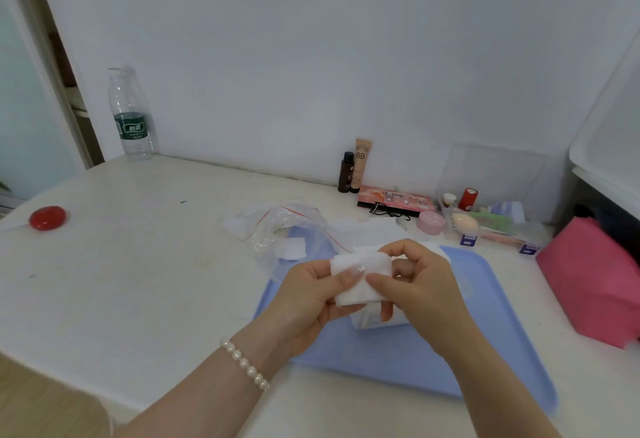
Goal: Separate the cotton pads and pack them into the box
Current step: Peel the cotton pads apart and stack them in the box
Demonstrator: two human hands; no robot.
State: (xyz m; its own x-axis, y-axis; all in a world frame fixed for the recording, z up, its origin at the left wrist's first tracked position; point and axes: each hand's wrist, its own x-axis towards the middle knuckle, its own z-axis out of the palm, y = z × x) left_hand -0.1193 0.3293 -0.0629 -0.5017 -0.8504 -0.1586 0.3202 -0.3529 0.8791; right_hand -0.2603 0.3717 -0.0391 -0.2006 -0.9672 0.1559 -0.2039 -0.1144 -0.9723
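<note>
Both hands hold 1 small stack of cotton pads (360, 276) above the blue tray (491, 344). The left hand (308, 294) clamps the stack's left and lower edge, thumb on the upper face. The right hand (412, 285) pinches the right edge between thumb and forefinger, its other fingers curled behind the stack.

The stack's long axis runs roughly left to right between the 2 grips, so each hand holds an opposite end. The layer edges face the right hand's thumb tip, which makes that hand the likely peeling hand and the left the anchor.

A white box-like object (377, 321) lies on the tray directly below the hands, mostly hidden; whether it is the target box cannot be determined. If it is, either hand is equally near.
</note>
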